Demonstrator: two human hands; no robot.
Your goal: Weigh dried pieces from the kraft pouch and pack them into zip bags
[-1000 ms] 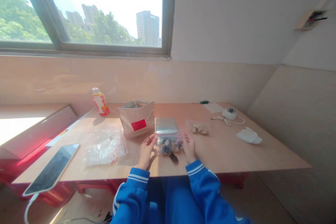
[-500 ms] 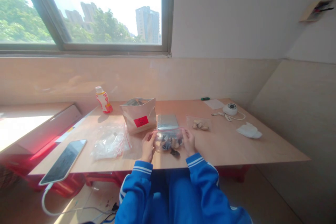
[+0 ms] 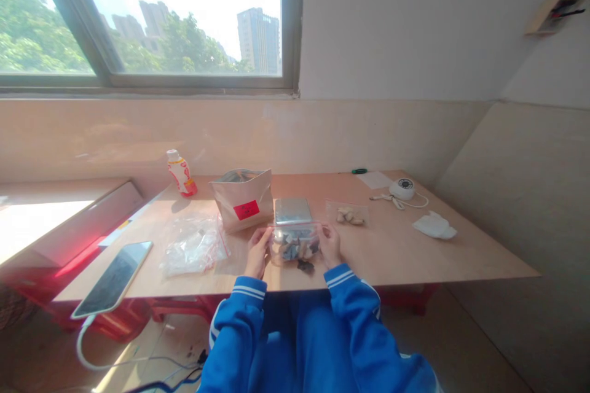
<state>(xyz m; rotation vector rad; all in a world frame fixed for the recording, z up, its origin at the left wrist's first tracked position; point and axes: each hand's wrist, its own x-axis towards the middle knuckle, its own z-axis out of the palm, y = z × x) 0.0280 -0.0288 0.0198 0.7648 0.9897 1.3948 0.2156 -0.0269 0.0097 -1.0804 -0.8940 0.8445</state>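
A clear zip bag [image 3: 295, 248] with dark and light bits inside is stretched between my two hands near the table's front edge. My left hand [image 3: 259, 250] pinches its left upper corner, and my right hand [image 3: 330, 244] grips the right one. Below the bag lies a dark, flat shadow-like patch or piece [image 3: 305, 266]; I cannot tell which. Just behind the bag is a flat silver scale-like plate [image 3: 293, 210]. An upright kraft pouch [image 3: 243, 199] with a red label stands behind my left hand, its top gaping.
Empty clear bags [image 3: 192, 247] lie left of my hands, with a phone [image 3: 114, 279] on a cable farther left. A drink bottle [image 3: 181, 173] stands at the back. Rightward are a bag of pale pieces [image 3: 349, 214], a white round device [image 3: 402, 189] and a crumpled tissue [image 3: 435, 226].
The view has shifted slightly. Both hands keep hold of the bag's upper corners, and the bits inside appear a little differently arranged.
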